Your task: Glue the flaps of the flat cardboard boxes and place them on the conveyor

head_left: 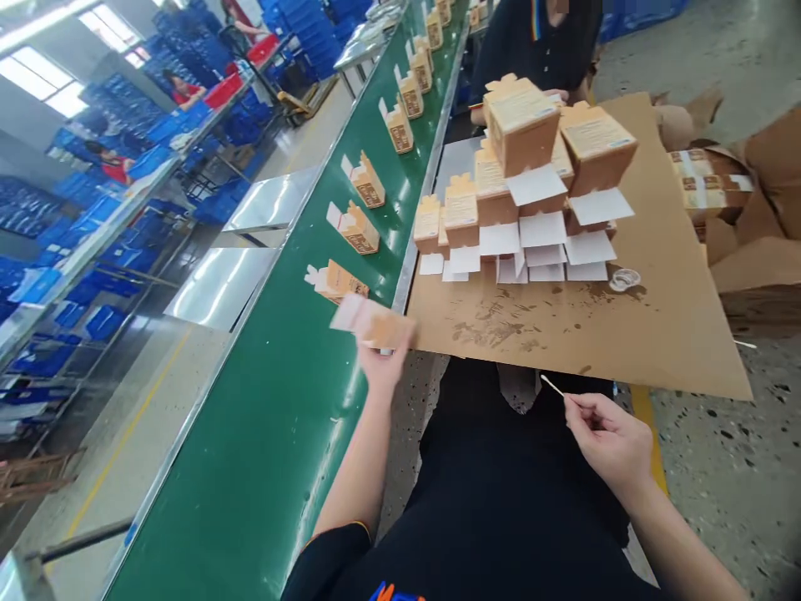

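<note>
My left hand (380, 363) is closed around a small cardboard box (381, 325) with a raised white flap, a little blurred, over the edge of the green conveyor belt (263, 392). Just beyond it, another open box (341, 280) lies tilted on the belt. Between the thumb and fingers of my right hand (610, 434) is a cotton swab (551, 384), its white tip pointing up and left. That hand is in front of my lap, below the near edge of the cardboard-covered table (676, 334).
Stacked boxes (522, 125) with white flaps hanging down stand on the table, beside a clear ring of tape (624, 280) and dark wet smears. More open boxes (366, 182) line the belt. A co-worker (531, 50) sits behind the stack. Open cartons (769, 209) stand at right.
</note>
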`<state>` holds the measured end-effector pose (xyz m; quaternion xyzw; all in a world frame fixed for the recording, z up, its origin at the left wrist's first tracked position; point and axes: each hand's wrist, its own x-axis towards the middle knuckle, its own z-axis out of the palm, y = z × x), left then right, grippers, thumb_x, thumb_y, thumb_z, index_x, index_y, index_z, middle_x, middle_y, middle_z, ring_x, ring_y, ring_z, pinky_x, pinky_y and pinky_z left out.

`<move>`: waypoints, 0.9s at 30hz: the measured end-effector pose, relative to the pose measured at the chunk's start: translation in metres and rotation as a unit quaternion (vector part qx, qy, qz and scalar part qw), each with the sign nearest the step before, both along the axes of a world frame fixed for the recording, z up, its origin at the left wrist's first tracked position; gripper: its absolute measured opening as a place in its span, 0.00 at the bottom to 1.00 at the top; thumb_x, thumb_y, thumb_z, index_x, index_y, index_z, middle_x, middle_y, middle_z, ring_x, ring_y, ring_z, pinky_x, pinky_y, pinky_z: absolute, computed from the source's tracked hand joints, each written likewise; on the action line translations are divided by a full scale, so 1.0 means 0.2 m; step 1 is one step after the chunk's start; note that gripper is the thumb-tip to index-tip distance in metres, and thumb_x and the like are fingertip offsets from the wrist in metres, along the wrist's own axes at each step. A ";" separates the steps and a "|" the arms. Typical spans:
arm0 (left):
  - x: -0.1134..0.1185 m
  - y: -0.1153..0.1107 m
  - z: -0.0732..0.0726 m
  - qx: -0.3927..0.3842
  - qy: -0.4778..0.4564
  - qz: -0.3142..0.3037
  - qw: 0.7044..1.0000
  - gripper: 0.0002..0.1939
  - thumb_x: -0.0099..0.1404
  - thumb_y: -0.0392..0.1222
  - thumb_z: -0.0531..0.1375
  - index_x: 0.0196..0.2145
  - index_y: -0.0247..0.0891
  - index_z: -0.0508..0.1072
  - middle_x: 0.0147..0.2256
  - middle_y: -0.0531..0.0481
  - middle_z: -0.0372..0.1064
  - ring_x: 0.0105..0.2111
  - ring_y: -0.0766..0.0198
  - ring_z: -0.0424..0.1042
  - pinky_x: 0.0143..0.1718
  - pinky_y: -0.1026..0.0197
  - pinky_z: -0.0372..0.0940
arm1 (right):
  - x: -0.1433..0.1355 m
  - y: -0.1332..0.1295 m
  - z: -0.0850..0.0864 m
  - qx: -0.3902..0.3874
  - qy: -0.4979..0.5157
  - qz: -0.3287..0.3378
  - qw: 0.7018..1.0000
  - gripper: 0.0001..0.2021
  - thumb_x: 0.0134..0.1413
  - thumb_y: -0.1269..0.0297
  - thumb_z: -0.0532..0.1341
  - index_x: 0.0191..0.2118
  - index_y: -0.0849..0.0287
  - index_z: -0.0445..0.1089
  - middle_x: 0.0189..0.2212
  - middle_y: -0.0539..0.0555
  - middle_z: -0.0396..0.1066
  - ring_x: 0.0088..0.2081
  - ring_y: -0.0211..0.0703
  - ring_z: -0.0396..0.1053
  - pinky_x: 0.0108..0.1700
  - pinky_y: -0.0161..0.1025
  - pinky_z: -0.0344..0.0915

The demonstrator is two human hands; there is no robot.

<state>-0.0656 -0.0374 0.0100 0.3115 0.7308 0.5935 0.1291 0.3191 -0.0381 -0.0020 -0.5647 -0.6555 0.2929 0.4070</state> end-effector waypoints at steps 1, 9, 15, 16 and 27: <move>-0.12 -0.06 0.01 0.011 -0.006 0.057 0.998 0.41 0.51 0.51 0.85 0.56 0.38 0.73 0.57 0.34 0.79 0.59 0.39 0.82 0.67 0.31 0.73 | 0.02 0.01 -0.01 -0.002 0.005 -0.007 1.000 0.19 0.70 0.45 0.66 0.34 0.53 0.82 0.21 0.50 0.72 0.20 0.40 0.70 0.26 0.37 0.69; -0.57 -0.44 -0.04 -0.105 0.011 0.190 0.976 0.50 0.47 0.44 0.85 0.62 0.42 0.65 0.61 0.38 0.73 0.66 0.44 0.76 0.72 0.35 0.68 | -0.05 0.13 0.05 -0.010 0.065 0.013 0.998 0.23 0.69 0.40 0.69 0.34 0.55 0.82 0.19 0.51 0.74 0.20 0.41 0.72 0.25 0.37 0.73; -0.43 -0.41 0.05 0.093 0.224 0.245 0.939 0.32 0.62 0.52 0.72 0.59 0.44 0.64 0.56 0.43 0.65 0.59 0.49 0.73 0.66 0.39 0.70 | 0.05 0.14 0.06 0.012 0.080 -0.046 0.996 0.24 0.69 0.37 0.69 0.34 0.53 0.83 0.21 0.52 0.75 0.20 0.43 0.74 0.24 0.39 0.74; -0.38 -0.34 0.08 0.131 0.220 0.210 0.944 0.26 0.65 0.52 0.69 0.55 0.44 0.65 0.52 0.46 0.66 0.54 0.52 0.75 0.62 0.42 0.72 | 0.06 0.14 0.06 0.012 0.081 -0.054 0.995 0.24 0.69 0.36 0.69 0.34 0.53 0.83 0.21 0.52 0.75 0.20 0.43 0.74 0.24 0.39 0.74; 0.04 1.24 0.34 -0.034 -0.044 -0.176 0.983 0.29 0.68 0.62 0.72 0.56 0.38 0.80 0.52 0.40 0.76 0.59 0.49 0.77 0.60 0.51 0.71 | -0.01 0.09 0.16 0.046 0.097 -0.041 0.993 0.24 0.73 0.39 0.67 0.33 0.54 0.81 0.19 0.51 0.73 0.18 0.40 0.72 0.23 0.35 0.72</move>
